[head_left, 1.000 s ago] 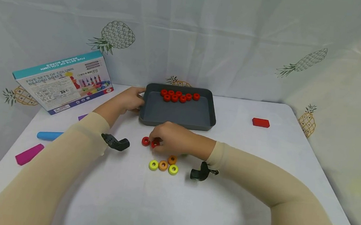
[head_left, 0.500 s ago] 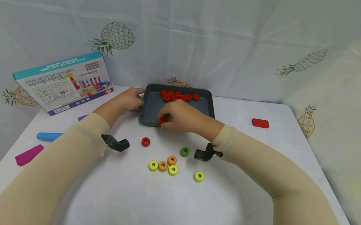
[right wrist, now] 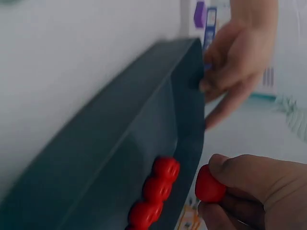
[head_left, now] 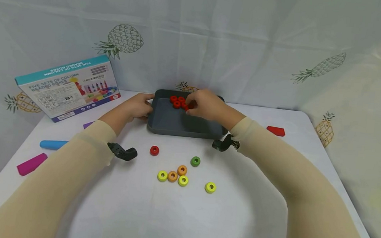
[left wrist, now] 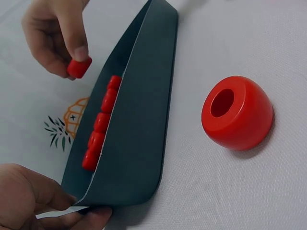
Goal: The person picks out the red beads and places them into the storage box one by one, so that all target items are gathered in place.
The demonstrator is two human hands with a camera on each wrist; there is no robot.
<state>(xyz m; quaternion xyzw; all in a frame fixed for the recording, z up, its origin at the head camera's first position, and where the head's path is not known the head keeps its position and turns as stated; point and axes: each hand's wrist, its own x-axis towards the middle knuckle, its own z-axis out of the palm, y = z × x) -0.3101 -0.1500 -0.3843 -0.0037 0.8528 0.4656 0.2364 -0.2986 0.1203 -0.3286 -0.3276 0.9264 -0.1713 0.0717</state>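
Observation:
My left hand (head_left: 139,105) grips the left end of a dark grey tray (head_left: 183,126) at the back of the table, thumb and fingers on its rim. Between thumb and fingers, my right hand (head_left: 206,104) pinches a red bead (right wrist: 209,186), held above the tray's back part. Several red beads (left wrist: 101,122) lie in rows along the back of the tray; my right hand hides part of them in the head view. In front of the tray, one more red bead (head_left: 154,150) rests on the table, its hole facing up.
Nearer the front lie a green bead (head_left: 195,161), two orange beads (head_left: 182,170) and three yellow beads (head_left: 210,187). A cardboard box (head_left: 69,88) leans at the back left. Blue (head_left: 53,144) and magenta pieces (head_left: 32,164) lie left, a red block (head_left: 276,131) right.
My right hand has taken a red bead from the table and carried it up and rightward, over the tray to its back rows. My left hand has stayed on the tray.

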